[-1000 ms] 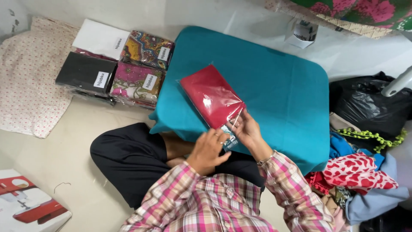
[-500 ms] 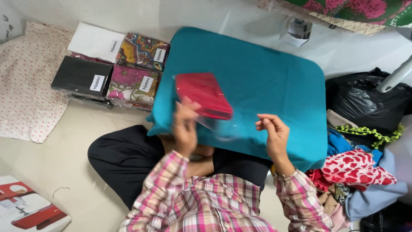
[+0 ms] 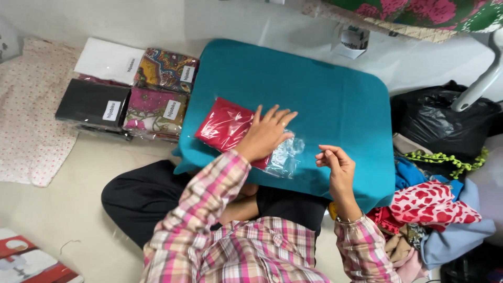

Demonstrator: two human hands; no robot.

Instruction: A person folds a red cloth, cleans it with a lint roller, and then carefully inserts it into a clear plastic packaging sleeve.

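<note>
I have one view only, from the head camera: it looks steeply down from above my shoulders, fairly near, onto the teal cushion ahead, with my lap at the near edge.

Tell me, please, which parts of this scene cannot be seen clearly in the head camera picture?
- Red cloth packet: its right part is hidden under the left hand.
- Right hand: whether the fingertips pinch anything is too small to tell.
- Black bag: contents hidden by its plastic.
- Red and white box: cut off by the bottom-left edge.
</note>
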